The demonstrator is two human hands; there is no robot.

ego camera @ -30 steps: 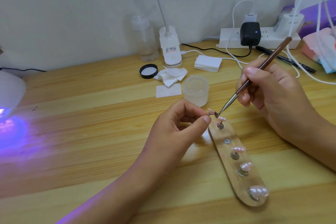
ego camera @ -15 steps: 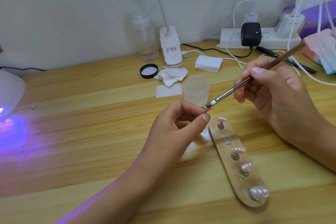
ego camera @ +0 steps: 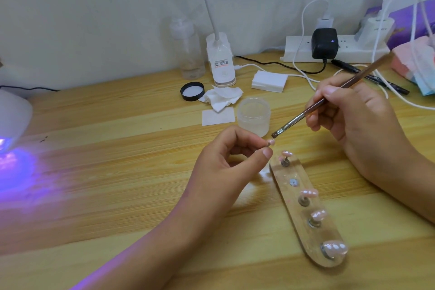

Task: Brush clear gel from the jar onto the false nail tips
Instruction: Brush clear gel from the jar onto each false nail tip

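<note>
My left hand [ego camera: 226, 167], just in front of the jar [ego camera: 253, 116], has its grip pinched narrow on a pink nail tip [ego camera: 270, 142]. My right hand's [ego camera: 360, 125] grip holds the brush [ego camera: 296, 119], its bristles beside the jar, just above that tip. The jar stands open on the surface [ego camera: 117, 172].

A home nail desk (makeshift): wooden table [ego camera: 117, 172], power strip [ego camera: 301, 53], glowing UV lamp [ego camera: 11, 120].

Glossy nail tips [ego camera: 334, 247], wood table [ego camera: 117, 172]
</note>
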